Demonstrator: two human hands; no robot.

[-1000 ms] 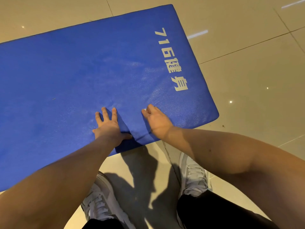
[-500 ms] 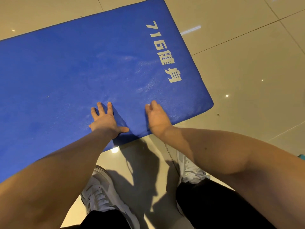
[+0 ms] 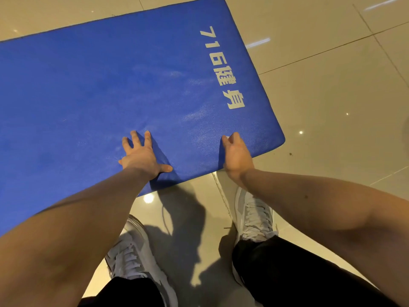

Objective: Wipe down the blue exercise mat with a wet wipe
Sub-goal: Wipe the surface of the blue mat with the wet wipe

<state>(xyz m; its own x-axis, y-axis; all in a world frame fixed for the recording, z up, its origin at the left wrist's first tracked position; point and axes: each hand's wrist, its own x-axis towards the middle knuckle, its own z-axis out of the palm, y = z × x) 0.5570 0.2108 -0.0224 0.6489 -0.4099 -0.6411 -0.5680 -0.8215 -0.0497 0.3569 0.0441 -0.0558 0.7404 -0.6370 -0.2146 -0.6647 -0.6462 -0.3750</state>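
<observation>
Flooring consists of glossy beige tiles (image 3: pixel 332 96) with thin grout lines, and lights reflect in it as bright spots and streaks. The blue exercise mat (image 3: pixel 110 85) lies flat on this floor, running from the left edge of the view to a rounded right end. White print (image 3: pixel 221 67) reading "716" plus two characters runs along that end.

The left hand (image 3: pixel 141 154) rests palm-down on the mat just inside its near edge, fingers spread and straight, thumb pointing right. The right hand (image 3: pixel 236 154) touches the mat at the same edge, near the right corner, well apart from the left hand. It is seen side-on, so its finger position and any contents cannot be told.

Two grey-white sneakers (image 3: pixel 254 218) and black trousers (image 3: pixel 287 273) appear below the mat edge.
</observation>
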